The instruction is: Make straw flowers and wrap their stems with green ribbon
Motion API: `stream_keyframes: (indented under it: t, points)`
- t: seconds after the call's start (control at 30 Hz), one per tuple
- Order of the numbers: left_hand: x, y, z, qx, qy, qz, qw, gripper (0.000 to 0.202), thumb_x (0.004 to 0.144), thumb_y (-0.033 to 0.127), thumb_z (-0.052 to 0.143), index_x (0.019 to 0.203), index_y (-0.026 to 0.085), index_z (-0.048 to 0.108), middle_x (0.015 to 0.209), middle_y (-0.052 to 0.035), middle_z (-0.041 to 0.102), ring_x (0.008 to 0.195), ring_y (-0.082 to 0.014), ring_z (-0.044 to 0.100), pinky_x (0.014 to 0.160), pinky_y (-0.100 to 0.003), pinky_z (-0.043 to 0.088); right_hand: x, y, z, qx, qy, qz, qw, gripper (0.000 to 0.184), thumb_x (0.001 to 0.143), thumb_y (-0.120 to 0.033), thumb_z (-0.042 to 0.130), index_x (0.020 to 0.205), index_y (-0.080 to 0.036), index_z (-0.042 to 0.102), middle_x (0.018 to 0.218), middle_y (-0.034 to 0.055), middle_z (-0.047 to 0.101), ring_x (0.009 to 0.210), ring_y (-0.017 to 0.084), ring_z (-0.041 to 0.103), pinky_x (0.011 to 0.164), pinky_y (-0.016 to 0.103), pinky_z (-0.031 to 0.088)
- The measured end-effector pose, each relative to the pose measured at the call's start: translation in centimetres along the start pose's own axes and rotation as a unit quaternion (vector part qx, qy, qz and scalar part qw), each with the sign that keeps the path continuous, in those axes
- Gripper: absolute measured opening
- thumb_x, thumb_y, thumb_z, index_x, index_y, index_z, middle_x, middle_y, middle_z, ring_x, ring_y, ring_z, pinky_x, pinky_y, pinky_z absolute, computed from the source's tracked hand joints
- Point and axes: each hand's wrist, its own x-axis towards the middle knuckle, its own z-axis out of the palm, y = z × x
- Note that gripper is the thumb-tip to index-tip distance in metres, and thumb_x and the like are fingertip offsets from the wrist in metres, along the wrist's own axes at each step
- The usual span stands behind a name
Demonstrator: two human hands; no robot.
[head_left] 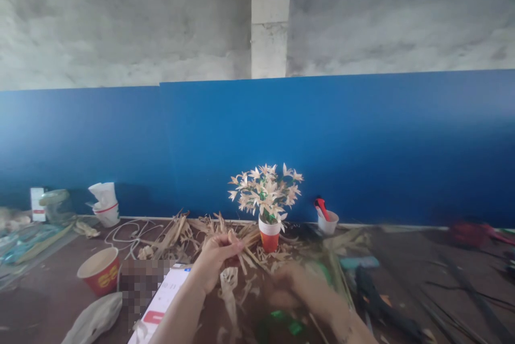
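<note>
My left hand [219, 258] is closed in a pinch on thin pale strips of dried husk [242, 263], their ends pointing down and right. To its right, my right hand [293, 285] is smeared by motion. A dark thin shape shows near its fingers, but I cannot make out whether it is held. Just behind both hands stands a red and white paper cup [269, 236] bearing a bunch of pale star-shaped artificial flowers [267, 191]. A curled piece of husk [229, 285] lies below my left hand. Blurred green bits [295, 328] lie below my right hand.
Dried husks [177, 236] lie along the back of the brown table. A phone [169, 290] lies under my left forearm, near a red paper bowl [102, 274]. A white cup [328, 223] with a red-handled tool and a black glue gun-like tool [378, 306] are rightward. A blue partition [257, 134] stands behind.
</note>
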Motion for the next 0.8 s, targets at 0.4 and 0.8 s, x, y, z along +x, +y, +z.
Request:
stream_keyframes:
  t: [0.4, 0.8]
  points:
    - [0.4, -0.7, -0.8, -0.020, -0.027, -0.044, 0.998, 0.023, 0.056, 0.027, 0.081, 0.057, 0.014, 0.062, 0.052, 0.0008, 0.062, 0.046, -0.0082, 0.055, 0.050, -0.019, 0.044, -0.6, -0.6, -0.1, -0.055, -0.048, -0.011, 0.997, 0.013, 0.064, -0.024, 0.064, 0.070, -0.014, 0.069, 0.042, -0.0058, 0.049, 0.033, 0.004, 0.038, 0.032, 0.014, 0.025]
    - [0.2, -0.2, 0.7, -0.038, 0.046, 0.033, 0.998, 0.028, 0.054, 0.032, 0.082, 0.062, 0.012, 0.064, 0.060, -0.0031, 0.068, 0.051, -0.0099, 0.058, 0.054, -0.020, 0.046, 0.2, -0.2, 0.1, 0.043, 0.093, -0.131, 0.986, 0.029, 0.054, -0.033, 0.077, 0.074, -0.016, 0.064, 0.067, 0.0003, 0.062, 0.063, 0.015, 0.058, 0.059, 0.025, 0.047]
